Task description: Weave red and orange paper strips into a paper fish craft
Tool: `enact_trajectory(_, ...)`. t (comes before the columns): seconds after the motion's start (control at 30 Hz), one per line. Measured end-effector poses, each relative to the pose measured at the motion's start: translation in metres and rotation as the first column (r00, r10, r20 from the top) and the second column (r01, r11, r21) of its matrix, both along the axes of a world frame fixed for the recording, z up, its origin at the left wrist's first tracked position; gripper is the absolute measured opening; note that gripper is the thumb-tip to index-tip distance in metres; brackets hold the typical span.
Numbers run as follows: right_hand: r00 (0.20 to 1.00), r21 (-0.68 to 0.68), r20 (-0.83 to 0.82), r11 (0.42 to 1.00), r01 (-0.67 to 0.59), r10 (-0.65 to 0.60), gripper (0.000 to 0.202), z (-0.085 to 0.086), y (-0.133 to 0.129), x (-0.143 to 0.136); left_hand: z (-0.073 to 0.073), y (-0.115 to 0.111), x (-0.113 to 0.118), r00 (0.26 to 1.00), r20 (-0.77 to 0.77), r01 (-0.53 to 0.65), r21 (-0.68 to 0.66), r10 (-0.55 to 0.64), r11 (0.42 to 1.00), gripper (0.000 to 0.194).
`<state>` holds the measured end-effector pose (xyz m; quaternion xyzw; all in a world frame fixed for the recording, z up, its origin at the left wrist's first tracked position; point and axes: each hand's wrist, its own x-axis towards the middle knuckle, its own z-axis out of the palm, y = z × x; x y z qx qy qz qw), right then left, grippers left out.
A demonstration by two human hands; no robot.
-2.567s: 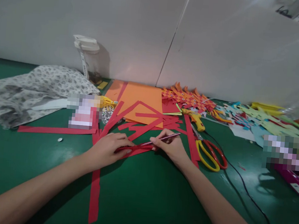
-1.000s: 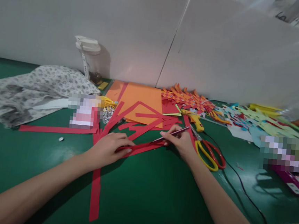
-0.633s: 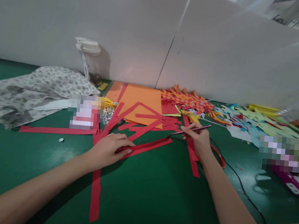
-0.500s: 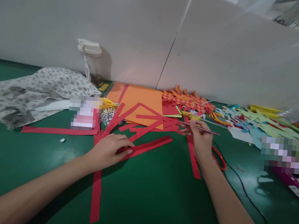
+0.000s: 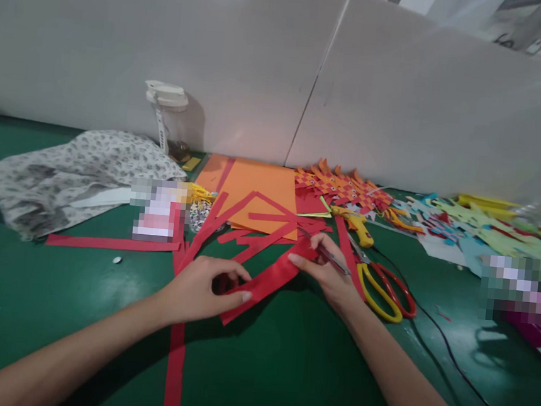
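Scissors lie right of the held strip (cloth left).

red strip lifted, now w/ R hand too

A slightly curved red paper strip slants between left hand and right hand, the latter also holding a slim pen-like tool.

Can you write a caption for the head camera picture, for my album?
Left hand and right hand hold a red paper strip above a green table.
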<state>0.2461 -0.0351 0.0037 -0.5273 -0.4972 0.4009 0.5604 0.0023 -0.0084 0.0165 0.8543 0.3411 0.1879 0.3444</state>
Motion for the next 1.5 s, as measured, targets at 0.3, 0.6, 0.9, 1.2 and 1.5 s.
enact_trajectory(0.3, 0.859, -0.177, 0.091, 0.857, -0.485, 0.504, 0.045, 0.01, -0.02, -0.036, 0.005, -0.004, 0.002, 0.998, 0.015, 0.07, -0.103, -0.069, 0.992, 0.026)
enact_trajectory(0.6, 0.869, -0.173, 0.068, 0.864, -0.473, 0.49, 0.04, 0.009, -0.024, -0.044, 0.005, -0.006, 0.005, 0.994, 0.079, 0.08, -0.074, -0.074, 0.994, 0.022)
enact_trajectory(0.9, 0.977, -0.01, -0.109, 0.982, -0.187, 0.185, 0.043, 0.009, -0.014, -0.03, -0.001, 0.002, 0.001, 0.949, 0.302, -0.017, -0.23, 0.088, 0.973, 0.022)
enact_trajectory(1.2, 0.924, -0.021, -0.312, 0.97, -0.241, 0.222, 0.049, 0.007, -0.015, -0.034, 0.002, -0.006, 0.004, 0.979, 0.2, 0.096, -0.283, -0.039, 0.954, 0.022)
enact_trajectory(1.5, 0.909, -0.024, -0.3, 0.95, -0.31, 0.289, 0.055, -0.001, -0.019, -0.046, -0.003, -0.002, 0.009, 0.94, 0.266, -0.113, -0.346, 0.213, 0.931, 0.026)
